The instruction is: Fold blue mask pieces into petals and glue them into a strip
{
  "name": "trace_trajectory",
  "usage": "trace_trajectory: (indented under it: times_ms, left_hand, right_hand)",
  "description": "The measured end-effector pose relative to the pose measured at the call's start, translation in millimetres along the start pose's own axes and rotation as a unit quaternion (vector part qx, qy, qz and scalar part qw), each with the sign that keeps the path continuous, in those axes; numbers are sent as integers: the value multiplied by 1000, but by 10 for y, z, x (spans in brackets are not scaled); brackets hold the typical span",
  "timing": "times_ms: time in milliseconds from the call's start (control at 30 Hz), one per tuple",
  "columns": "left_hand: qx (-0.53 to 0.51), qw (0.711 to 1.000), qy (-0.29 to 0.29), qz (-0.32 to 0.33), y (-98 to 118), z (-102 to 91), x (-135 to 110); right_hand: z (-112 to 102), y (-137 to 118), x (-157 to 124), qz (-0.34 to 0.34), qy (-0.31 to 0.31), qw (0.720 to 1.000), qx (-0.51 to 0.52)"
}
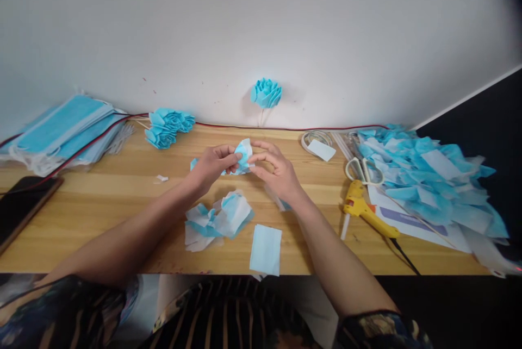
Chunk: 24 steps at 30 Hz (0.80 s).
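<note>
Above the middle of the wooden table, my left hand (216,166) pinches a small blue-and-white fabric petal (244,152) between thumb and fingers. My right hand (275,167) is at the petal's right side, its fingers curved and spread, the tips touching or close to the edge. More blue fabric shows behind and below my left hand, partly hidden. Nearer to me lie crumpled blue and white fabric pieces (222,216). A flat light-blue rectangle of fabric (266,248) rests at the table's front edge.
Face masks (67,126) and a phone (24,207) lie left. Blue fabric flowers (165,127) lie at the back; another flower (266,93) stands against the wall. Right are scissors (364,170), a yellow glue gun (362,210) with a cord, and a heap of fabric petals (432,175).
</note>
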<state>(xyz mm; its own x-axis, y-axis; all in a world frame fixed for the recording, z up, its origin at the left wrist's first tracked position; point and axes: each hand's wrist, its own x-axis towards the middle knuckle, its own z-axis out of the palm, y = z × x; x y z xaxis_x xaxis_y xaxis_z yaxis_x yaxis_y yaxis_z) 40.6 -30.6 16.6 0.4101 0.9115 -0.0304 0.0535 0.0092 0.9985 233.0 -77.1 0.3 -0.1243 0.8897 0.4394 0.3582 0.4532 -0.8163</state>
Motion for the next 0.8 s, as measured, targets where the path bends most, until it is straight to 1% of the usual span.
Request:
trace_trajectory:
  times_ms: [133, 300, 367, 533, 667, 800]
  left_hand:
    - [22, 1000, 4, 8, 10, -3, -2]
    - [34, 999, 6, 12, 0, 12, -5]
    - [32, 999, 4, 17, -5, 21, -7]
    - [31, 999, -1, 23, 4, 32, -11]
    - [37, 999, -9, 25, 4, 32, -6]
    - [42, 998, -21, 33, -25, 22, 1]
  right_hand:
    - [31, 19, -9, 30, 8, 999, 40]
    - [82, 28, -32, 106, 17, 989, 99]
    - [102, 36, -29, 125, 22, 985, 116]
    - [123, 61, -9, 145, 29, 973, 177]
    - [129, 88, -9, 158, 19, 970, 183]
    - [146, 116, -16, 166, 39, 970, 175]
